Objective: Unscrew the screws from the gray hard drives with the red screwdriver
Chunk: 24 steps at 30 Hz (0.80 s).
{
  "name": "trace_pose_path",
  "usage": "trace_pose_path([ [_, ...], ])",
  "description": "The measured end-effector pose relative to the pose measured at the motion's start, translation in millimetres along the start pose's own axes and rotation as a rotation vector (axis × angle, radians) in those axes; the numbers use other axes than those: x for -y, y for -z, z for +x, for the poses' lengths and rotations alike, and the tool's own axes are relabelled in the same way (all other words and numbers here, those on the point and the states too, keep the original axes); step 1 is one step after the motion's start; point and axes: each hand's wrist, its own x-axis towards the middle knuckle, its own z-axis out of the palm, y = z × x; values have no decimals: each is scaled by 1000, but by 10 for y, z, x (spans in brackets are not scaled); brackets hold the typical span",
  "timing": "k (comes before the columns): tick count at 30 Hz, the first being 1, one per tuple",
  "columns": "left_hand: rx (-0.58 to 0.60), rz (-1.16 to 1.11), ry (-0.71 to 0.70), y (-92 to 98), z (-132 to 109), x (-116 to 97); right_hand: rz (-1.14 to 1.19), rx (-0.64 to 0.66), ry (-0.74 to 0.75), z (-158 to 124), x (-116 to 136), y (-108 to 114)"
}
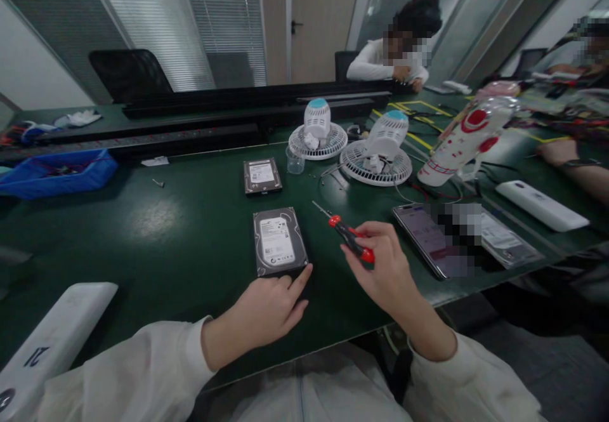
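Note:
A hard drive (277, 242) with a white label lies flat on the green table in front of me. At its near right corner, the outstretched index finger of my left hand (264, 311) touches the edge; the thumb stands apart and the other fingers are partly hidden. My right hand (383, 271) holds a red and black screwdriver (351, 238) by the handle, to the right of the drive. Its shaft points up and left, with the tip off the drive. Farther back lies a second, smaller-looking hard drive (262, 176).
Two white fan parts (318, 136) and a clear plastic cup (295, 160) stand behind, with small screws nearby. A patterned bottle (464, 136), a phone (419, 238) and a white device (542, 205) are right. A blue bin (61, 173) sits left. Co-workers sit across and at right.

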Motion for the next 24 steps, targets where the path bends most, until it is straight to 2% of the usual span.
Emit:
trace_pose_path([
  [4,8,11,-1,13,-4,-4,-26,136,4,-120,133,-141],
  [11,-20,16,-7,10,-4,-9,-72,390,-59,-219,296,-205],
  [20,-33,-23,-13,4,-11,-6,-87,508,-121,-255,358,-207],
  [24,-24,-29,-8,9,3,-5,-110,530,-147,-187,402,-92],
])
